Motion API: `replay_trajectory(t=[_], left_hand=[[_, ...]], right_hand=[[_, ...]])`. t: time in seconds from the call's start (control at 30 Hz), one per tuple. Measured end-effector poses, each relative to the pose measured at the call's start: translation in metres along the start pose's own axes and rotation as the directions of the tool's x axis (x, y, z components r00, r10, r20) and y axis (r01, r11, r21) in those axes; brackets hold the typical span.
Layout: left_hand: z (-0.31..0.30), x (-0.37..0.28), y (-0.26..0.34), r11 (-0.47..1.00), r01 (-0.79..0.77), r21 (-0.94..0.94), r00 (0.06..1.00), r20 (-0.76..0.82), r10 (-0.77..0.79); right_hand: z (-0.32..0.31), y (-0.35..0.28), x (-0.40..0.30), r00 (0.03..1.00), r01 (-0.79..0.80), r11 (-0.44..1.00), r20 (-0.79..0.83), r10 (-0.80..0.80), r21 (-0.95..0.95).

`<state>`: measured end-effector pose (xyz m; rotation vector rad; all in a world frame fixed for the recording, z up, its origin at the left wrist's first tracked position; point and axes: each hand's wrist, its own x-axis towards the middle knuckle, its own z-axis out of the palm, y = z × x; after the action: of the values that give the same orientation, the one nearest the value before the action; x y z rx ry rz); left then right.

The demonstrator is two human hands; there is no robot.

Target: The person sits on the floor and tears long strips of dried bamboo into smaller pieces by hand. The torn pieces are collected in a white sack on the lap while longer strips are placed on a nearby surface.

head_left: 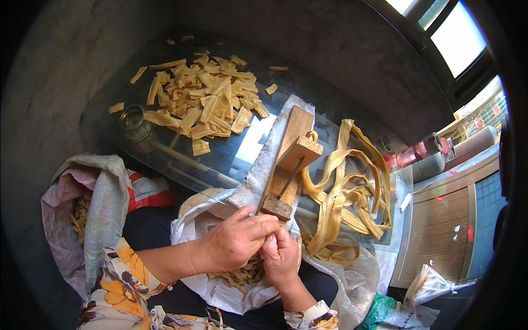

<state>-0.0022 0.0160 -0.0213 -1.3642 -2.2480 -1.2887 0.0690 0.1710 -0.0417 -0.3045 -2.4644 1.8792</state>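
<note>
A wooden cutting jig with an upright block and a thin metal rod rests on a white towel. At its near end my left hand and my right hand meet, fingers curled together; whatever they pinch is hidden. Long yellowish dried strips lie looped right of the jig, and one bends around behind its block. Short cut pieces are heaped on the glass tabletop. Below my hands, a white woven sack holds small pieces.
A glass jar stands at the table's left edge. Another woven sack with pieces is at left. A pink bottle lies at right, near a tied plastic bag. A clear plastic sack sits by my right knee.
</note>
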Motion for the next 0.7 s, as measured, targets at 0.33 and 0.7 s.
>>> replay_trajectory(t=[0.33, 0.7], left_hand=[[-0.029, 0.009, -0.011, 0.725, 0.225, -0.651, 0.897, -0.152, -0.416], [-0.028, 0.011, -0.012, 0.105, 0.533, -0.839, 0.755, 0.417, -0.506]], right_hand=[[-0.004, -0.021, -0.003, 0.985, -0.173, 0.664, 0.133, 0.112, 0.728], [-0.017, -0.031, 0.006, 0.957, -0.289, 0.597, 0.230, 0.175, 0.749]])
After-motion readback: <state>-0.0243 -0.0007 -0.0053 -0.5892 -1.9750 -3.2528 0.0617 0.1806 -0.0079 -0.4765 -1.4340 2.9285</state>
